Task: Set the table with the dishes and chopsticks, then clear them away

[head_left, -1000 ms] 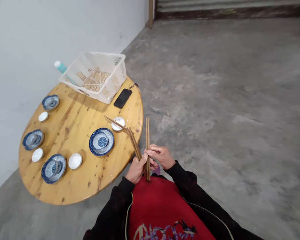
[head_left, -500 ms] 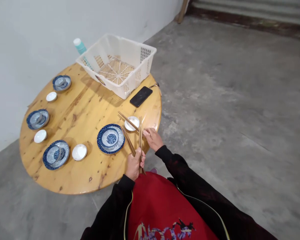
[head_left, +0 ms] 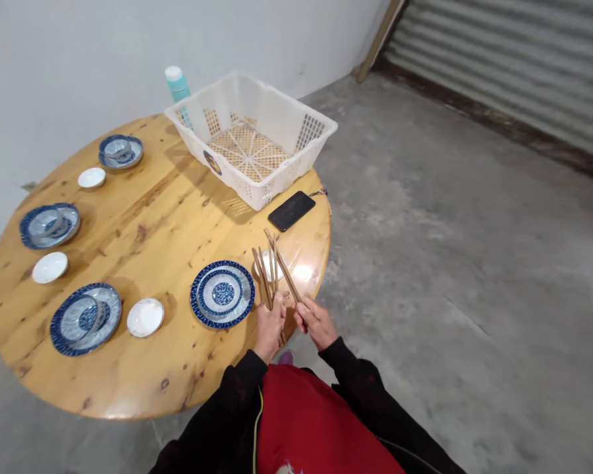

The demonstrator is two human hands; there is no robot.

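Observation:
Several wooden chopsticks (head_left: 263,280) are gripped in my left hand (head_left: 271,327), which is closed near the table's front right edge. My right hand (head_left: 317,322), just beside it, is closed on more chopsticks (head_left: 287,275) that slant up and to the left. Behind the sticks, partly covered by them, is a small white dish (head_left: 278,270). To the left of my hands lies a blue-patterned plate (head_left: 196,294) with a matching bowl (head_left: 222,291) on it.
On the round wooden table (head_left: 178,224) stand a white plastic basket (head_left: 267,187), a turquoise bottle (head_left: 178,84) and a black phone (head_left: 291,210). Further left are more blue plates with bowls (head_left: 86,319) and small white dishes (head_left: 145,317). Grey floor (head_left: 449,263) lies right.
My right hand has come down and closer to my left, its chopsticks now steeper. The view has shifted, so the table appears larger and the metal shutter shows more.

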